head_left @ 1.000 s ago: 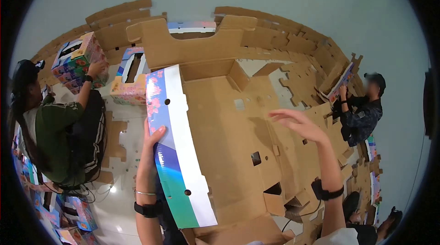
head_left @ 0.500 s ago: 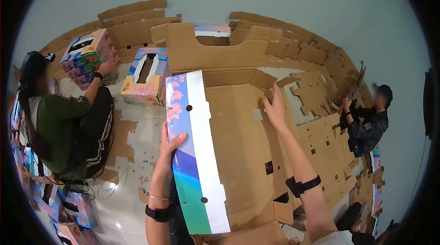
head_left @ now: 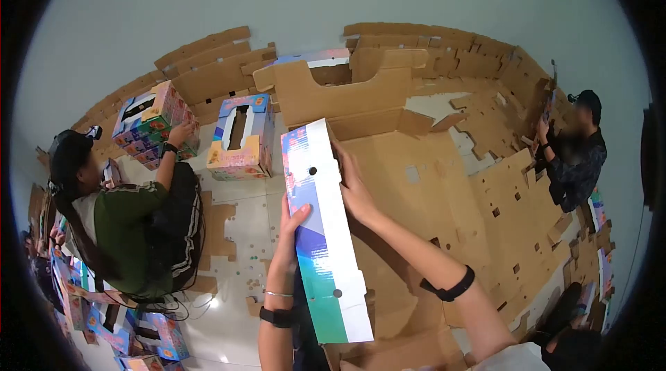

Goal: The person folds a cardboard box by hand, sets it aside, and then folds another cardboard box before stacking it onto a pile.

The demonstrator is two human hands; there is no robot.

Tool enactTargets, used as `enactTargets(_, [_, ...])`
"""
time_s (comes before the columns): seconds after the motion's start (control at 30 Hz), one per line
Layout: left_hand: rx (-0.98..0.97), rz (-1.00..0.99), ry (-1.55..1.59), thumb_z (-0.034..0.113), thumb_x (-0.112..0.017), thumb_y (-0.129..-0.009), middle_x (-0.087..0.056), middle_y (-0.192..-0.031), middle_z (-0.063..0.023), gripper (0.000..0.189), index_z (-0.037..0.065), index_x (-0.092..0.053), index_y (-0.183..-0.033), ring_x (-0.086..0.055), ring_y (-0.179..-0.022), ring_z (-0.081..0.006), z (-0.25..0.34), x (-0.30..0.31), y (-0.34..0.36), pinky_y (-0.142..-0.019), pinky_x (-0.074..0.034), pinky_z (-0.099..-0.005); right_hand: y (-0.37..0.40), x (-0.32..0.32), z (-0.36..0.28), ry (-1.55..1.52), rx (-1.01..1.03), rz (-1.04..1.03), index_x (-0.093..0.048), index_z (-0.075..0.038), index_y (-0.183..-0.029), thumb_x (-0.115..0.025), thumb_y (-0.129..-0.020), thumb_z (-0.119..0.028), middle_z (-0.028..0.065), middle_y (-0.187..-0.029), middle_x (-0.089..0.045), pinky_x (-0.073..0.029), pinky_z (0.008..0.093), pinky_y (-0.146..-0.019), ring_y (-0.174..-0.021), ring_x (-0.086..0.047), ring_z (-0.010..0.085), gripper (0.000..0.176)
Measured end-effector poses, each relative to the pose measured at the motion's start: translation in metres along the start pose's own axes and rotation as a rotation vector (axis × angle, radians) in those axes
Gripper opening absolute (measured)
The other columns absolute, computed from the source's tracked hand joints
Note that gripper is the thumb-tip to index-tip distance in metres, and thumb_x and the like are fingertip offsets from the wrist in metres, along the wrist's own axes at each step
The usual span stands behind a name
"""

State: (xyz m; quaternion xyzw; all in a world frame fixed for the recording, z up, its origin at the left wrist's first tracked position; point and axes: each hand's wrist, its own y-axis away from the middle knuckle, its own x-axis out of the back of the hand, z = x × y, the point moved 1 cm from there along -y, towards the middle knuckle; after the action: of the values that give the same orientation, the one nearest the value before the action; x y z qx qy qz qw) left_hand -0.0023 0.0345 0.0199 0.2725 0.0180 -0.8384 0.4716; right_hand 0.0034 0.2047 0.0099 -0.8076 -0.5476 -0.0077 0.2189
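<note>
In the head view, the long glossy cardboard side wall (head_left: pixel 316 246) of an open brown carton (head_left: pixel 409 184) lies front and centre, running away from the wearer. Pink blossoms on lilac cover its far end, then blue-violet, then green nearest; a white strip with a notched edge runs along its right, and two round holes pierce it. The left hand (head_left: pixel 294 222) clasps its left edge, thumb on the print. The right hand (head_left: pixel 354 187) is at the white edge, fingertips hidden, so its grip cannot be told. A floral handled box (head_left: pixel 262 152) stands beyond, to the left.
</note>
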Motion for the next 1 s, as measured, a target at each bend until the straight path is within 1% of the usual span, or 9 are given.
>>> enactTargets(0.23, [0.044,0.027,-0.06,0.04,-0.052,-0.091,-0.045,-0.128,-0.009,0.064,0.007,-0.029,-0.141,-0.047,-0.113,-0.0184,-0.025,0.026,-0.012,-0.096,-0.038,-0.0308,-0.005,-0.006,-0.058,0.405,0.237,0.199,-0.029,-0.01,-0.143,-0.066,-0.079,-0.015,0.019,-0.151,-0.018,-0.022,0.0452,-0.111,-0.138,-0.019,0.0376,0.075])
enactTargets(0.4, [-0.023,0.096,-0.127,0.045,-0.046,-0.094,-0.047,-0.13,-0.0098,0.063,0.006,-0.032,-0.141,-0.047,-0.116,-0.0197,-0.044,0.074,0.003,-0.099,-0.037,-0.0308,0.001,-0.066,-0.067,0.225,0.164,0.095,-0.027,-0.009,-0.144,-0.054,-0.087,-0.016,0.0234,-0.147,-0.025,-0.019,0.0538,-0.109,-0.136,-0.022,0.043,0.063])
enactTargets(0.47, [-0.121,0.121,-0.107,0.046,-0.045,-0.094,-0.048,-0.13,-0.0102,0.063,0.006,-0.032,-0.141,-0.047,-0.116,-0.0204,-0.041,0.108,0.024,-0.099,-0.037,-0.0308,0.018,-0.09,-0.07,0.064,0.133,-0.125,-0.027,-0.01,-0.144,-0.053,-0.088,-0.02,0.0227,-0.147,-0.025,-0.018,0.056,-0.109,-0.138,-0.019,0.042,0.064])
enactTargets(0.6, [-0.483,0.129,-0.303,0.048,-0.044,-0.094,-0.049,-0.129,-0.0111,0.065,0.005,-0.032,-0.142,-0.048,-0.116,-0.0219,-0.014,0.177,0.069,-0.099,-0.037,-0.0309,0.067,-0.131,-0.043,0.402,0.169,-0.229,-0.023,-0.01,-0.146,-0.051,-0.088,-0.034,0.0208,-0.149,-0.022,-0.012,0.0572,-0.111,-0.138,-0.019,0.0384,0.068])
enactTargets(0.63, [-0.48,0.073,-0.294,0.048,-0.043,-0.094,-0.05,-0.129,-0.0113,0.065,0.005,-0.032,-0.142,-0.048,-0.116,-0.0222,-0.001,0.187,0.06,-0.099,-0.037,-0.031,0.074,-0.131,-0.033,0.512,0.235,-0.294,-0.019,-0.011,-0.147,-0.05,-0.09,-0.036,0.0208,-0.15,-0.019,-0.011,0.0565,-0.111,-0.14,-0.016,0.0371,0.07])
enactTargets(0.67, [-0.096,0.064,-0.035,0.049,-0.037,-0.096,-0.044,-0.137,-0.0145,0.065,0.005,-0.03,-0.143,-0.044,-0.125,-0.0252,0.021,0.196,0.045,-0.105,-0.032,-0.0345,0.079,-0.133,-0.029,0.618,0.296,-0.364,-0.015,-0.012,-0.148,-0.049,-0.091,-0.037,0.0207,-0.151,-0.016,-0.01,0.0558,-0.112,-0.141,-0.013,0.0358,0.071])
enactTargets(0.8, [-0.104,0.321,-0.73,0.03,-0.046,-0.096,-0.04,-0.142,-0.0153,0.053,0.004,-0.036,-0.141,-0.038,-0.131,-0.0247,0.058,0.152,0.091,-0.109,-0.026,-0.0359,0.078,-0.136,-0.025,0.759,0.354,-0.424,-0.028,-0.008,-0.145,-0.047,-0.091,-0.038,0.0215,-0.15,-0.019,-0.011,0.0554,-0.112,-0.141,-0.014,0.0349,0.064])
enactTargets(0.87, [-0.315,0.228,-1.033,0.009,-0.058,-0.084,-0.035,-0.145,-0.0162,0.061,0.002,-0.036,-0.14,-0.032,-0.135,-0.0283,0.064,0.134,0.1,-0.111,-0.022,-0.0371,0.079,-0.14,-0.027,0.772,0.37,-0.441,-0.03,-0.008,-0.143,-0.047,-0.091,-0.037,0.0216,-0.15,-0.02,-0.012,0.0547,-0.112,-0.14,-0.015,0.0346,0.063])
enactTargets(1.0, [-0.401,0.105,-1.527,0.01,-0.062,-0.078,-0.02,-0.151,-0.018,0.072,0.007,-0.031,-0.143,-0.017,-0.139,-0.0358,0.057,0.071,0.112,-0.113,-0.015,-0.0435,0.076,-0.141,-0.022,0.615,0.4,-0.452,-0.038,-0.006,-0.139,-0.055,-0.085,-0.029,0.0258,-0.146,-0.024,-0.014,0.0519,-0.112,-0.138,-0.018,0.0374,0.061])
